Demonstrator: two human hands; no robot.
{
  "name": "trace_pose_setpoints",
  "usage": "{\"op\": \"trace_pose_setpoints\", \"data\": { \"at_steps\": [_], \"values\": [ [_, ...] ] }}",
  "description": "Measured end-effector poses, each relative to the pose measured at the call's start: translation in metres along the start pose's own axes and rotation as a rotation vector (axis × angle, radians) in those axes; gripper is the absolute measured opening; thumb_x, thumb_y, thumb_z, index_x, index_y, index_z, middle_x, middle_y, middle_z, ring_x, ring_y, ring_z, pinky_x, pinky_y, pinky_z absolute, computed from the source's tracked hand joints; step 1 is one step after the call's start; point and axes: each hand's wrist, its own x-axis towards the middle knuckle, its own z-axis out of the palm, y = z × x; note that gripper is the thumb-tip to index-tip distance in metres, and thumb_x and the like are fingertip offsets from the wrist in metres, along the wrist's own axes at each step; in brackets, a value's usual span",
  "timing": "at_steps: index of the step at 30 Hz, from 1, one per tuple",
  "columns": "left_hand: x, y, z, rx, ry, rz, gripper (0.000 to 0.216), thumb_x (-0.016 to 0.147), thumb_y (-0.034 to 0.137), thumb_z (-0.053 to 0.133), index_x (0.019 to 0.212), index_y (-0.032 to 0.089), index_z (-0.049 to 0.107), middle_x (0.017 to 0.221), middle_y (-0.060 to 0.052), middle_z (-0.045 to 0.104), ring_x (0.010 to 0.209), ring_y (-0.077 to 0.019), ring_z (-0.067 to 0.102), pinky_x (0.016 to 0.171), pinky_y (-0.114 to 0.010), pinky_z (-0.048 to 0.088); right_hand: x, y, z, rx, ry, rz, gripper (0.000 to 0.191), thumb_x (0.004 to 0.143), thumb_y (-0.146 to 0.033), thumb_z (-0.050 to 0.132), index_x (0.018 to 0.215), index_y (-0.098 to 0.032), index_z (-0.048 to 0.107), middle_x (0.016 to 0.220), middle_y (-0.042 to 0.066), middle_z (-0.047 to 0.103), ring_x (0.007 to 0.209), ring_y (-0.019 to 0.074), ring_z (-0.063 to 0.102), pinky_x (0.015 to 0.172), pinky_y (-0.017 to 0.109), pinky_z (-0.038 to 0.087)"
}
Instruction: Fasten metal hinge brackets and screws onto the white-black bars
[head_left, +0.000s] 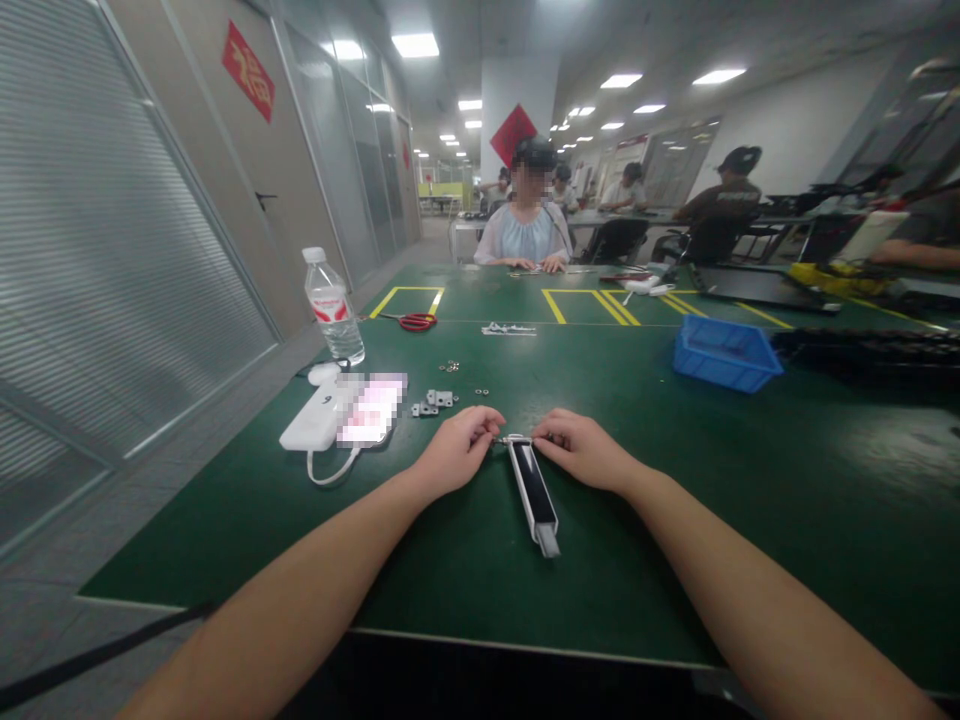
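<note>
Green surface point(675, 480): a white rail point(534, 490) lies lengthwise before me. My left hand point(456, 452) pinches a small fitting at its far end, and my right hand point(585, 450) closes its grip on that end. Loose brackets point(433, 403) nearby suggest the work is only partly done.

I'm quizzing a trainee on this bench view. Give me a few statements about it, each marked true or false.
1. The left hand and right hand both meet the far end of the rail. True.
2. The bottle stands to the right of the rail. False: it stands to the left, near the table edge.
3. The scissors have red handles. True.
4. The bin is red. False: it is blue.
</note>
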Motion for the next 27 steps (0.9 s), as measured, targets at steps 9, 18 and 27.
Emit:
{"op": "trace_pose_setpoints", "data": {
  "at_steps": [9, 18, 27],
  "values": [
    [0.001, -0.009, 0.006, -0.258, 0.015, -0.104, 0.02, 0.082, 0.005, 0.046, 0.097, 0.014, 0.054, 0.087, -0.003, 0.056, 0.08, -0.0118, 0.059, 0.071, -0.028, 0.055, 0.0, 0.0, -0.001, 0.0, -0.004, 0.005, 0.016, 0.085, -0.022, 0.053, 0.085, -0.018, 0.068, 0.084, 0.006, 0.06, 0.069, 0.0134, 0.054, 0.067, 0.029, 0.045],
    [0.003, -0.012, 0.006, -0.336, 0.039, -0.131, 0.022, 0.077, 0.0, 0.049, 0.094, 0.014, 0.054, 0.087, -0.002, 0.058, 0.081, -0.0115, 0.062, 0.082, -0.033, 0.053, 0.0, -0.001, -0.001, -0.016, -0.005, -0.003, 0.016, 0.085, -0.022, 0.052, 0.083, -0.017, 0.068, 0.083, 0.005, 0.06, 0.07, 0.0134, 0.054, 0.067, 0.028, 0.045],
    [0.004, -0.01, 0.004, -0.309, 0.051, -0.142, 0.025, 0.073, -0.001, 0.049, 0.093, 0.014, 0.054, 0.088, -0.002, 0.06, 0.073, -0.0102, 0.063, 0.077, -0.03, 0.054, 0.0, 0.002, 0.001, -0.006, 0.005, -0.007, 0.016, 0.085, -0.023, 0.053, 0.082, -0.018, 0.068, 0.082, 0.005, 0.06, 0.069, 0.013, 0.053, 0.067, 0.028, 0.045]
  ]
}}
